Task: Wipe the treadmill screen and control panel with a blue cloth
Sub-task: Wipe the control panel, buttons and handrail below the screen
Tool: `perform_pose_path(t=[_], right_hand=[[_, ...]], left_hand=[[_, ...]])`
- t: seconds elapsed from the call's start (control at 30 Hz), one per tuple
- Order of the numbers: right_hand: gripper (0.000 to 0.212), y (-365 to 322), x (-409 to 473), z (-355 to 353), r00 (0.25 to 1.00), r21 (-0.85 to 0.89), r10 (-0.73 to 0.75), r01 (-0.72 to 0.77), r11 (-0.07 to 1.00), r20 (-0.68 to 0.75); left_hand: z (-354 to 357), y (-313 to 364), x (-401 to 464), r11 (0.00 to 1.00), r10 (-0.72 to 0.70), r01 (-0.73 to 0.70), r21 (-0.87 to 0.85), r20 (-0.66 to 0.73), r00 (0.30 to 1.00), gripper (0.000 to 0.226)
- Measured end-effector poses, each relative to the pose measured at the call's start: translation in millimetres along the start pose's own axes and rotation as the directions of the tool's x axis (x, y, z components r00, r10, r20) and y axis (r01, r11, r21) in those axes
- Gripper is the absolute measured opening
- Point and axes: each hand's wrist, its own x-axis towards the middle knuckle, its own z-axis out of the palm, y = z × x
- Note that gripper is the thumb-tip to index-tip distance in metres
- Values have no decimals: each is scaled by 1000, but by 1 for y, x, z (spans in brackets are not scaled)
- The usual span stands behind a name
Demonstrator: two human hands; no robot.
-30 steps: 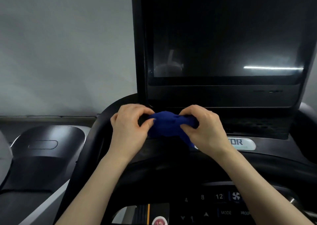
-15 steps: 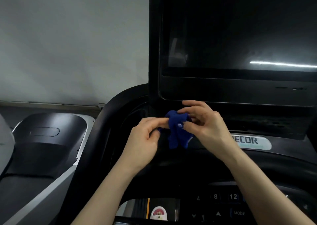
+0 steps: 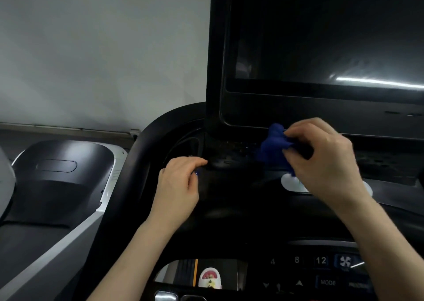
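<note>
From the head camera, the right hand grips a bunched blue cloth just below the dark treadmill screen. The left hand is loosely curled and empty, resting on the console above the control panel.

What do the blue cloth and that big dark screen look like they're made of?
Blue cloth: soft fabric, matte, since it bunches into folds in the right hand. Screen: probably glass or glossy plastic, since it mirrors a bright streak of light.
</note>
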Motion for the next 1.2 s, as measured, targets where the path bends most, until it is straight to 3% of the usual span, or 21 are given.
perform_pose_path(t=[0.07, 0.2, 0.5, 0.57, 0.73, 0.97, 1.1, 1.2], right_hand=[[19, -4, 4, 15, 993, -101, -116, 114, 988, -15], [16, -4, 6, 62, 940, -284, -318, 340, 897, 120], [18, 13, 3, 111, 840, -373, -439, 537, 757, 320], [28, 14, 3, 109, 833, -377, -443, 548, 747, 333], [48, 22, 4, 110, 801, -351, -488, 593, 724, 347], [33, 17, 2, 129, 855, -256, -462, 514, 819, 237], [7, 23, 14, 134, 797, -204, -565, 602, 772, 214], [9, 19, 25, 140, 735, -173, -661, 678, 714, 154]], left_hand=[[9, -15, -2, 997, 21, -24, 66, 51, 998, 44], [24, -27, -2, 985, 73, -102, 142, 193, 978, 50], [33, -39, -2, 978, 73, -117, 173, 241, 968, 52], [34, -40, -1, 974, 88, -134, 180, 243, 966, 53], [35, -42, 0, 965, 82, -155, 210, 318, 945, 69], [34, -48, -3, 965, 75, -158, 208, 358, 931, 68], [33, -53, -5, 969, 78, -158, 189, 372, 925, 65], [33, -57, -6, 978, 70, -138, 155, 379, 923, 63]])
